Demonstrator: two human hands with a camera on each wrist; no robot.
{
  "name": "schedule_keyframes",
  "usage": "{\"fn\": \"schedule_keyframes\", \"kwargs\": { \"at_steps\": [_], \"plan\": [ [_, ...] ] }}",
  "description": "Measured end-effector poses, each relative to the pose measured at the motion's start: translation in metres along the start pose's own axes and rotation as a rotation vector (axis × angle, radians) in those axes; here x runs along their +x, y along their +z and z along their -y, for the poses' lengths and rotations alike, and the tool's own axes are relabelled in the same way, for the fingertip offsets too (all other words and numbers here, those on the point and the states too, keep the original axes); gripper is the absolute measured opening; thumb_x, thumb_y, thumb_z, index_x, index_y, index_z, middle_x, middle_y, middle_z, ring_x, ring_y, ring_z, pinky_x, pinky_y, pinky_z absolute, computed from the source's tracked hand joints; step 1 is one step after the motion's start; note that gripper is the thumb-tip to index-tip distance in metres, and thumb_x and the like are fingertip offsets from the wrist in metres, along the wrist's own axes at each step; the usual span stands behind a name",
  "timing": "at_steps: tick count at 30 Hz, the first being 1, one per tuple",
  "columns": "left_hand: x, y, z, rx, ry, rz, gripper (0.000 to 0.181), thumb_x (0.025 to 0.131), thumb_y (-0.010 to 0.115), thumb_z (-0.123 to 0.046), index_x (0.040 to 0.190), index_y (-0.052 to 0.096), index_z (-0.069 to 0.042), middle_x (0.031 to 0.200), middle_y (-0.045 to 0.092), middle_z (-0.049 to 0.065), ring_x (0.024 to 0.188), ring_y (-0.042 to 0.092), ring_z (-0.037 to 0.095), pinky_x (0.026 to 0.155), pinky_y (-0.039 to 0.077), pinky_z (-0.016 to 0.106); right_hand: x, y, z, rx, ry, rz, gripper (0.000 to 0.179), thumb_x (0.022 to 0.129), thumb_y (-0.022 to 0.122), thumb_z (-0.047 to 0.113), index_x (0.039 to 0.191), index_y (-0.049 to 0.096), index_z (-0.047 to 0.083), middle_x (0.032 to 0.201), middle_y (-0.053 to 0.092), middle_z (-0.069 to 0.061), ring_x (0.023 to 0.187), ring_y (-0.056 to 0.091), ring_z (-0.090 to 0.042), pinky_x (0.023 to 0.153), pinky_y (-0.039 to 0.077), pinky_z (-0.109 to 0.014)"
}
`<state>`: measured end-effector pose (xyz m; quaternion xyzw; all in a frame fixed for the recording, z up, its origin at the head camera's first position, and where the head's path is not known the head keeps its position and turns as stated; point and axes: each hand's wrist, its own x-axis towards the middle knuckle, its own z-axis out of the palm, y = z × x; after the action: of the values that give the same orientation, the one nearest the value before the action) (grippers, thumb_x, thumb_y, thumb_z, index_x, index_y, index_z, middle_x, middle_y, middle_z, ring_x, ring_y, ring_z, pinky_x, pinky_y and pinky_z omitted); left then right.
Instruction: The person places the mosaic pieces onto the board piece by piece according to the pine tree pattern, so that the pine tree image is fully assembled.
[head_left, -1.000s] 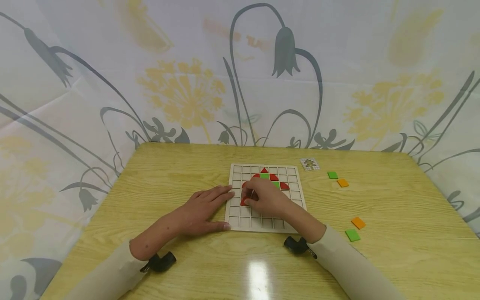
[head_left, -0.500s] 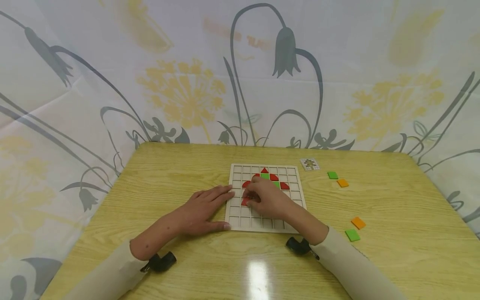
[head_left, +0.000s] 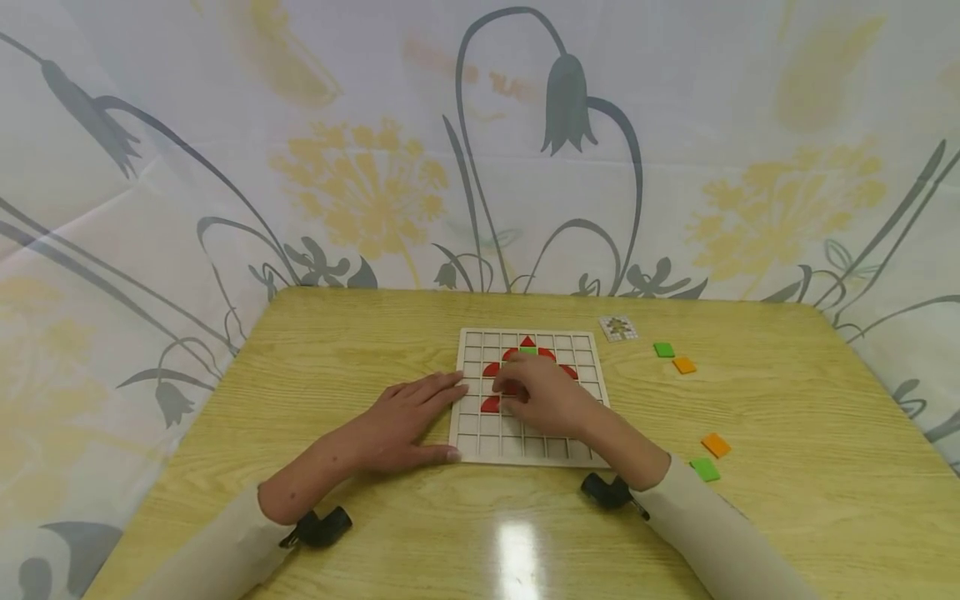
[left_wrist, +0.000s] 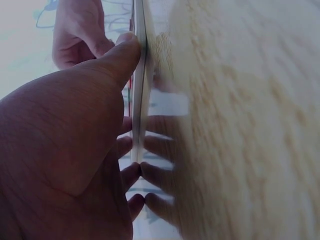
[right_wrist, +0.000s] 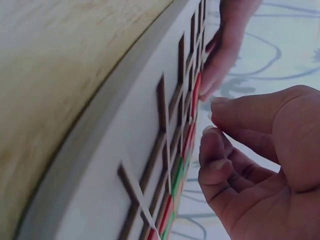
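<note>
A pale square grid board [head_left: 468, 447] lies on the table. My left hand [head_left: 405, 422] lies along its left side, straight fingertips on the edge and thumb at the near corner; the left wrist view shows the thumb pressing the board's edge [left_wrist: 140, 90]. Over the board's middle hovers my right hand [head_left: 551, 402], fingers bent, with a gap between thumb and index finger and nothing held in the right wrist view. Just left of its fingertips a red curved piece [head_left: 491, 405] sits in a cell. Farther up are a red triangle [head_left: 528, 342] and a green square [head_left: 528, 352]; the hand hides other pieces.
Right of the board lie a small picture card [head_left: 618, 327], a green tile [head_left: 663, 350], an orange tile [head_left: 684, 365], and nearer, another orange tile [head_left: 716, 445] and green tile [head_left: 704, 469]. The right sleeve partly covers a thin flat item [head_left: 729, 504]. A patterned cloth stands behind.
My right hand has let go of the red curved piece and drawn slightly right, uncovering it in its cell. My left hand stays in place.
</note>
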<state>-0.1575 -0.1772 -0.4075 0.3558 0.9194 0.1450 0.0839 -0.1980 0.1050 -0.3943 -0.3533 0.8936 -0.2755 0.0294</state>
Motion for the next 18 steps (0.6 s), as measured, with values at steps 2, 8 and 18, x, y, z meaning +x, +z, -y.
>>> {"fn": "schedule_keyframes", "kwargs": {
  "at_steps": [2, 8, 18],
  "plan": [
    [0.0, 0.0, 0.0, 0.0, -0.001, -0.003, 0.088, 0.102, 0.064, -0.061, 0.17, 0.028, -0.018, 0.178, 0.018, 0.003, 0.162, 0.022, 0.03, 0.121, 0.028, 0.063, -0.003, -0.004, -0.001, 0.0, -0.006, 0.0, 0.01, 0.095, 0.076, 0.005, 0.103, 0.078, 0.011, 0.097, 0.068, 0.003, 0.081, 0.057, -0.011, 0.073, 0.051, -0.029],
    [-0.001, 0.0, 0.0, -0.004, -0.001, -0.007, 0.089, 0.101, 0.064, -0.06, 0.17, 0.027, -0.018, 0.178, 0.018, 0.003, 0.162, 0.021, 0.03, 0.121, 0.028, 0.064, -0.023, -0.025, -0.01, 0.014, 0.009, -0.032, 0.009, 0.097, 0.076, 0.005, 0.105, 0.078, 0.008, 0.097, 0.069, 0.003, 0.082, 0.06, -0.011, 0.074, 0.054, -0.031],
    [0.0, 0.001, 0.002, -0.002, -0.003, 0.011, 0.091, 0.102, 0.064, -0.061, 0.171, 0.024, -0.018, 0.178, 0.016, 0.003, 0.163, 0.019, 0.029, 0.121, 0.027, 0.063, -0.062, -0.069, -0.05, 0.041, 0.123, -0.089, 0.012, 0.1, 0.072, 0.003, 0.111, 0.076, 0.002, 0.102, 0.072, -0.003, 0.088, 0.064, -0.016, 0.075, 0.055, -0.033]
  ]
}}
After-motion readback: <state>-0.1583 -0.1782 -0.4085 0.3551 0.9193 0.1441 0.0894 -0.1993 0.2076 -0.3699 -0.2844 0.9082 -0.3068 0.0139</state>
